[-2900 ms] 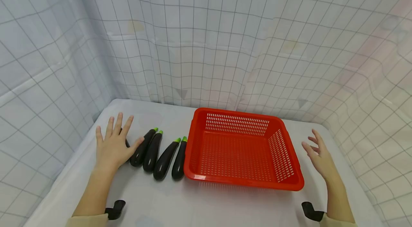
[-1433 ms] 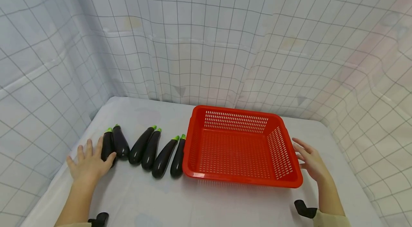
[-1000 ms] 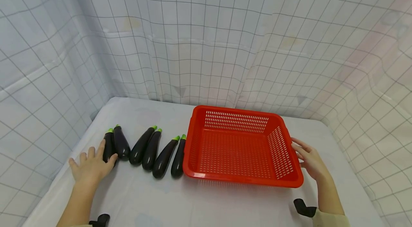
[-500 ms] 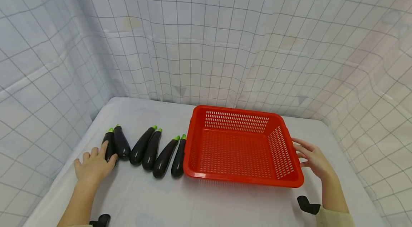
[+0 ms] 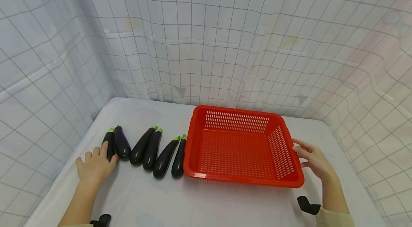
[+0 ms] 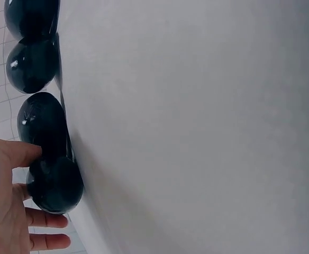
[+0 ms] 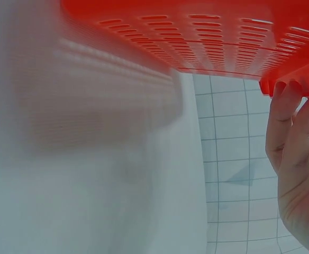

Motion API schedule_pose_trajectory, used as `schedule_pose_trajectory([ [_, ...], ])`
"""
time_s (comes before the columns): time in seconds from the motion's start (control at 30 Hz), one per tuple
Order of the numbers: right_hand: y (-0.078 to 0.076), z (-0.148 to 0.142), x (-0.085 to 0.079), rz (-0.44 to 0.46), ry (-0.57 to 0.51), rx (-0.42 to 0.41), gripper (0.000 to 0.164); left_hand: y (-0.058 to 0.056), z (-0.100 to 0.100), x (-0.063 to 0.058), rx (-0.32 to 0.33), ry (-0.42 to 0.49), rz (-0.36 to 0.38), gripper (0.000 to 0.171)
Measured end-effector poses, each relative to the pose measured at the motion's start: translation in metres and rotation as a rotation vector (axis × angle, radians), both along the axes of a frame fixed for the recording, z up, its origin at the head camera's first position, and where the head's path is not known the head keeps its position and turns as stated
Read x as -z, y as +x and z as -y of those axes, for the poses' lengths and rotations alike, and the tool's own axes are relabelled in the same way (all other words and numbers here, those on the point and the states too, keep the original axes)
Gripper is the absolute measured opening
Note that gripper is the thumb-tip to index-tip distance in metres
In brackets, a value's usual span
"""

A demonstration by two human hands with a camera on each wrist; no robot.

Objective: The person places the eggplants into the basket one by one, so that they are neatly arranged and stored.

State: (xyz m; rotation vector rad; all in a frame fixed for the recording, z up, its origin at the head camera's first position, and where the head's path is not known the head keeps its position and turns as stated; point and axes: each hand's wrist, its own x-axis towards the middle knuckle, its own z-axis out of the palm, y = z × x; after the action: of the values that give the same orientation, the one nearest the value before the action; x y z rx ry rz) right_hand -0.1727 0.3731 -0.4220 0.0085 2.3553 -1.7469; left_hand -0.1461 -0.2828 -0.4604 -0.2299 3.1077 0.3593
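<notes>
Several dark, glossy eggplants with green stem ends lie in a row on the white table. My left hand (image 5: 96, 166) is at the leftmost eggplant (image 5: 110, 144), thumb on its right side and index finger across its upper part. In the left wrist view that eggplant (image 6: 55, 185) sits between thumb and fingers, the other fingers extending past it. A second eggplant (image 5: 121, 143) lies right against it. To the right stands a red perforated plastic basket (image 5: 241, 181) with nothing in it. My right hand (image 5: 317, 161) touches the basket's right rim with loosely extended fingertips.
More eggplants (image 5: 163, 159) lie between the left pair and the basket, the rightmost one (image 5: 178, 159) close to the basket's left side. White gridded cloth (image 5: 212, 41) hangs behind and at both sides of the table (image 5: 154, 205).
My left hand moved left and down off the middle of the row to the leftmost eggplant, and its fingers drew in around it. My right hand moved left to the basket's rim.
</notes>
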Motion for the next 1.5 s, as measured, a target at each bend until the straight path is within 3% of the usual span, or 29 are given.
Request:
schedule_pose_trajectory([
  [0.43,0.001,0.0,0.001,0.005,-0.035,0.002,0.049,-0.004,-0.004,0.002,0.021,-0.084,-0.022,0.072],
  [0.87,0.001,0.001,0.001,-0.014,-0.025,-0.013,0.053,-0.005,-0.003,0.006,0.015,-0.058,-0.049,0.072],
  [1.07,0.001,0.0,0.001,-0.02,-0.009,-0.008,0.052,-0.005,-0.003,0.006,0.014,-0.052,-0.101,0.069],
  [1.5,-0.001,-0.001,0.003,-0.013,-0.001,0.005,0.054,-0.008,-0.023,-0.011,-0.026,-0.058,-0.179,0.068],
])
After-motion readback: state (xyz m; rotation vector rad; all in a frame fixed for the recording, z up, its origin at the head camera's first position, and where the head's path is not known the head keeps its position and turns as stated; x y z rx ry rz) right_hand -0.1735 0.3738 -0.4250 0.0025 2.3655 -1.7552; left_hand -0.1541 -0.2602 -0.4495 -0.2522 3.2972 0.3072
